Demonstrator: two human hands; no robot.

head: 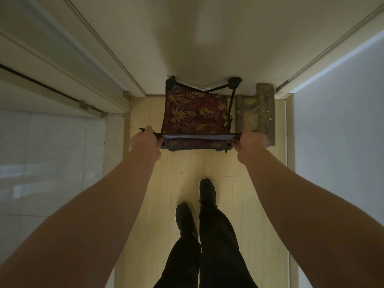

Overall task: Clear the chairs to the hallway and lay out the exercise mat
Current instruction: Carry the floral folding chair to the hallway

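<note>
Both arms reach forward, and the left hand point(145, 140) and right hand point(250, 142) each have their grip closed on a top corner of the leaf-patterned folding chair point(195, 115). The chair is at the end of the pale wood floor point(228, 204), close to the white wall point(187, 48), just beside a worn wooden stool point(265, 109), ahead of the person's 2 black shoes point(206, 192).

Pale wood-plank floor point(180, 163) down the centre of the frame. Worn wooden bench point(265, 113) at centre right, against the white wall point(207, 48). Door frame point(108, 65) at upper left. Glossy grey tiles point(41, 152) at left.
</note>
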